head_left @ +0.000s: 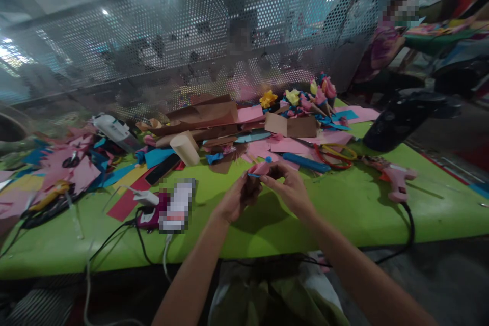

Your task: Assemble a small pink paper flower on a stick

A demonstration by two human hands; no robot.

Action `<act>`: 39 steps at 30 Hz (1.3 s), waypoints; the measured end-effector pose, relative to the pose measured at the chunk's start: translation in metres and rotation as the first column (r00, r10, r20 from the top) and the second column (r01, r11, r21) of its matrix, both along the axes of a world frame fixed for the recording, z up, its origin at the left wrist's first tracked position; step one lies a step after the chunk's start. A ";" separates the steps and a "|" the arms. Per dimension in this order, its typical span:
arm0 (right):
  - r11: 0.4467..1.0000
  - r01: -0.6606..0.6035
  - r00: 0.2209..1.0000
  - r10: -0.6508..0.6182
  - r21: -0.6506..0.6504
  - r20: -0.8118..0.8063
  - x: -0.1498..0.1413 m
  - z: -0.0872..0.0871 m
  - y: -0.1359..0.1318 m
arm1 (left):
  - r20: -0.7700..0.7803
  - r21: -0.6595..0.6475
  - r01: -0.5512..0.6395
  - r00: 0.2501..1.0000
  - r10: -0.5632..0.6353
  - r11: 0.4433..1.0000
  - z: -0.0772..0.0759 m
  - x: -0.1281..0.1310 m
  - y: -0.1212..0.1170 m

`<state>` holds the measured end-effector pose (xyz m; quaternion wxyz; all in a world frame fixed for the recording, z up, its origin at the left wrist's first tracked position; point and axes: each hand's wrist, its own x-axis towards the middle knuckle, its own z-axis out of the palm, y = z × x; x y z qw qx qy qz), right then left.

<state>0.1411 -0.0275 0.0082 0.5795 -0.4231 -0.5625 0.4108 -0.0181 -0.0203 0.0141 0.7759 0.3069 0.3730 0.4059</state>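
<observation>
Here, both hands meet above the green table (pixel 344 214) — the left hand (pixel 239 198) and right hand (pixel 288 186) pinch a small pink paper piece (pixel 262 168) between fingertips, apparently to shape it — a pink glue gun (pixel 397 181) lies well apart.

One green table (pixel 344 214); two hands, left hand (pixel 237 201) and right hand (pixel 290 188), sharing one pink paper piece (pixel 262 168); one pink glue gun (pixel 395 179); one paper cone (pixel 185 148); one pair of scissors (pixel 336 155).
</observation>
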 end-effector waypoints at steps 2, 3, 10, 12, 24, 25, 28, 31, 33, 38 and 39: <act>1.000 -0.009 1.000 0.009 0.000 0.000 0.000 0.000 0.000 | -0.015 0.001 -0.013 1.000 0.013 1.000 -0.001 0.000 0.000; 1.000 -0.008 1.000 0.008 -0.001 0.002 0.000 0.000 0.000 | -0.023 0.004 -0.017 1.000 0.017 1.000 -0.001 0.000 0.001; 0.999 0.040 0.999 -0.041 0.010 0.036 0.000 0.002 -0.002 | -0.065 0.108 -0.011 0.998 0.018 0.994 -0.002 0.003 0.000; 0.999 0.047 0.998 -0.048 0.013 0.038 0.000 0.002 -0.002 | -0.086 0.117 -0.026 0.996 0.036 0.993 -0.001 0.004 -0.001; 0.998 0.064 0.991 -0.064 0.000 0.119 0.001 0.002 -0.003 | -0.191 0.206 -0.016 0.980 0.057 0.978 -0.004 0.005 -0.002; 0.998 0.070 0.990 -0.069 -0.002 0.120 0.001 0.002 -0.003 | -0.196 0.215 -0.011 0.979 0.054 0.977 -0.004 0.005 -0.002; 0.997 0.079 0.991 -0.077 -0.006 0.113 0.001 0.001 -0.003 | -0.201 0.217 0.014 0.979 0.030 0.976 -0.006 0.005 -0.002; 0.997 0.077 0.992 -0.077 -0.002 0.097 0.000 0.000 -0.003 | -0.204 0.226 0.043 0.979 0.004 0.973 -0.006 0.005 -0.001; 0.997 0.083 0.992 -0.083 0.005 0.096 0.001 0.000 -0.003 | -0.217 0.244 0.040 0.976 0.014 0.969 -0.006 0.005 -0.001; 0.995 0.095 0.988 -0.098 0.031 0.123 0.001 -0.001 -0.003 | -0.241 0.274 -0.031 0.965 0.100 0.961 -0.011 0.005 -0.001; 0.996 0.084 0.988 -0.087 0.035 0.125 0.001 -0.001 -0.003 | -0.245 0.271 -0.047 0.963 0.117 0.961 -0.013 0.004 -0.001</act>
